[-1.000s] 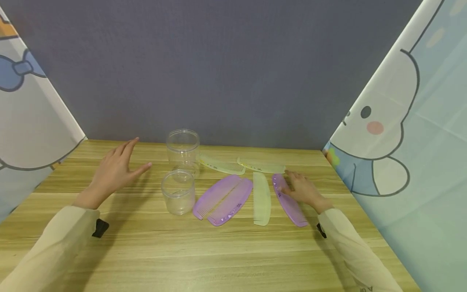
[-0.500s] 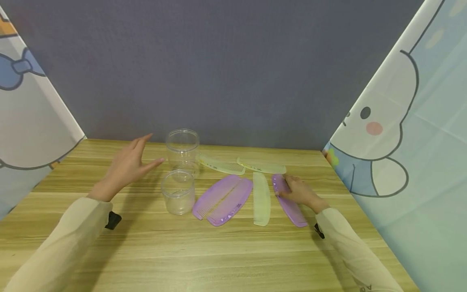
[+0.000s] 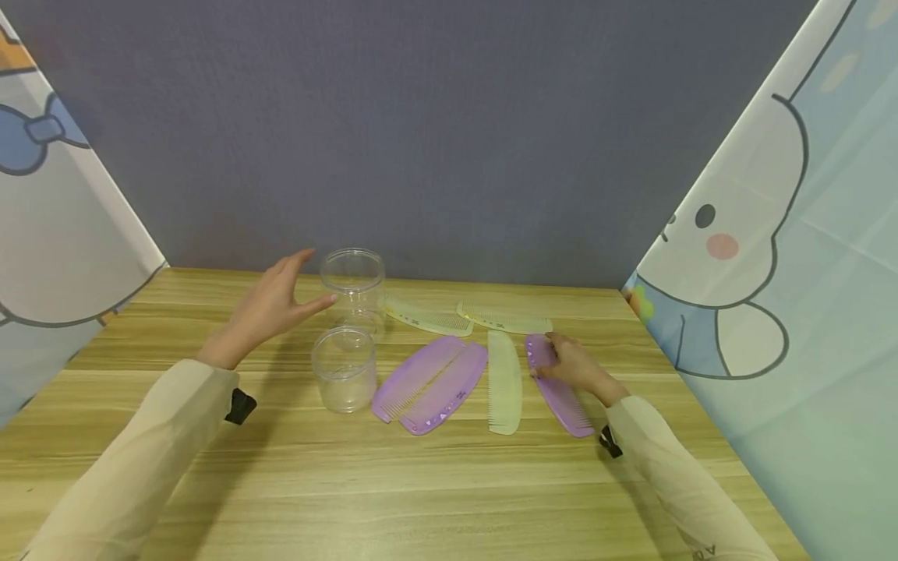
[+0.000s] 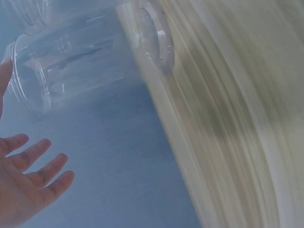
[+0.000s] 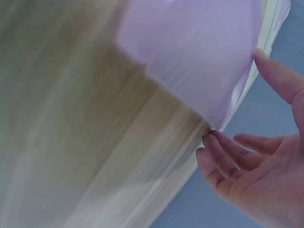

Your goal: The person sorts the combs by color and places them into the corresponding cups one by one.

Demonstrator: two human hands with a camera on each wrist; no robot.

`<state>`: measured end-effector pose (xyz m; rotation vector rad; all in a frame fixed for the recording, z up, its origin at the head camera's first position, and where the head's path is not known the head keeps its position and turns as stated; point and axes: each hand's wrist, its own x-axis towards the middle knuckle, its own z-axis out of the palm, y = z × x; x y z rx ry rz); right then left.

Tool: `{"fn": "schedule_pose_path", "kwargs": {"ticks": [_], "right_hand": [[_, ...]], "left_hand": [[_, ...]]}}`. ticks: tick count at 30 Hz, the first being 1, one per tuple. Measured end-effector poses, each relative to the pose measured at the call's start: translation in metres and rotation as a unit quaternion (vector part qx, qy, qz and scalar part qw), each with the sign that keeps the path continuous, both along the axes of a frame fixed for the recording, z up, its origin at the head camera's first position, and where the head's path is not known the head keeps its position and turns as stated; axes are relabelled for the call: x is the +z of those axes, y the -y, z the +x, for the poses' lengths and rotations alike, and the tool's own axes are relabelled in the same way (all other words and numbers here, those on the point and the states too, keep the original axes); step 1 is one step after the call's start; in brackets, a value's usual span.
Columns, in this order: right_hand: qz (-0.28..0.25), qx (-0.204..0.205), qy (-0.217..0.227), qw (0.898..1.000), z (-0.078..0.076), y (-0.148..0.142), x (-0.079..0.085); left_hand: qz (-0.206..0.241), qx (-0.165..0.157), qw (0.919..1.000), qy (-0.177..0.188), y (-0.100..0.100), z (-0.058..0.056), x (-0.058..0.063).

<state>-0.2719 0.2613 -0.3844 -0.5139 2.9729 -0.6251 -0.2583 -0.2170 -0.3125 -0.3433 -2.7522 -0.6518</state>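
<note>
Head view: a person's left hand (image 3: 281,300), fingers straight and spread wide, hovers beside the tall clear jar (image 3: 353,287) near the back edge of the wooden table (image 3: 449,483), its thumb tip just at the jar's wall; whether it touches cannot be told. A shorter clear cup (image 3: 344,368) stands directly in front of the jar. The right hand (image 3: 574,365) lies over the far end of a purple comb (image 3: 561,389) toward the right edge of the table, fingers curled down on its rim. Between the two hands, a pair of purple combs (image 3: 431,382) lie side by side and touching, with a pale comb (image 3: 505,380) just to their right. Two more pale combs (image 3: 466,319) lie end to end along the back edge. Cream sleeves cover both forearms.

Left wrist view: the open left hand (image 4: 23,183), fingers apart and holding nothing, shows below the clear jar (image 4: 61,61); the cup (image 4: 154,35) stands by it on the blurred wood.

Right wrist view: the right hand (image 5: 259,166) pinches the edge of the purple comb (image 5: 199,57), fingertips (image 5: 211,142) under the rim and thumb on the other side. The picture is motion-blurred.
</note>
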Motion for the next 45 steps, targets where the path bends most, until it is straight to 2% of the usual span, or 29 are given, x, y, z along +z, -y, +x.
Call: {"fn": "schedule_pose_path", "kwargs": {"ticks": [7,12,22,28,35,38,45], "right_hand": [[-0.019,-0.025,0.020,0.999,-0.004,0.003,-0.001],[-0.026,-0.025,0.025,0.999,-0.005,0.005,0.002],[-0.049,-0.036,0.034,0.998,-0.012,0.001,0.000],[-0.065,-0.044,0.034,0.996,-0.014,0.000,-0.003],[-0.134,-0.077,0.061,0.986,-0.013,0.000,-0.002],[-0.154,-0.091,0.059,0.982,-0.013,0.000,-0.001],[-0.170,-0.102,0.064,0.978,-0.015,-0.002,0.002]], "left_hand": [[0.019,-0.007,0.9996,0.019,-0.007,-0.009,0.002],[0.039,-0.010,0.9987,0.031,-0.011,-0.015,0.002],[0.072,-0.014,0.9955,0.060,-0.013,-0.022,-0.006],[0.101,-0.029,0.9917,0.074,-0.013,-0.025,-0.012],[0.118,-0.034,0.9881,0.092,-0.013,-0.025,-0.016],[0.122,-0.032,0.9874,0.095,-0.013,-0.025,-0.018],[0.139,-0.036,0.9857,0.088,-0.013,-0.027,-0.020]]}}
